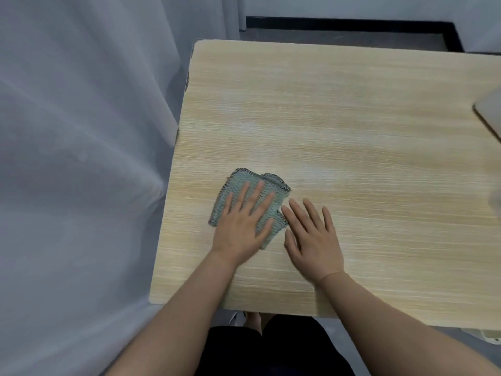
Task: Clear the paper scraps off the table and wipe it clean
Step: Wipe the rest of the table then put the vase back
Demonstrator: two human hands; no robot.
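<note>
Curtain: pale grey-white fabric curtain (81, 158) hangs in soft folds along the left, touching the table's left edge.
Floor: dark grey floor (339, 35) shows beyond the far edge.
Skirting: black baseboard strip (352, 21) runs under a white wall (379, 6).
Light: soft, even, with faint sheen.

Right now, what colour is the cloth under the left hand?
Muted green-grey with a dark mesh edge; the cloth shows in the head view, the only one.
</note>
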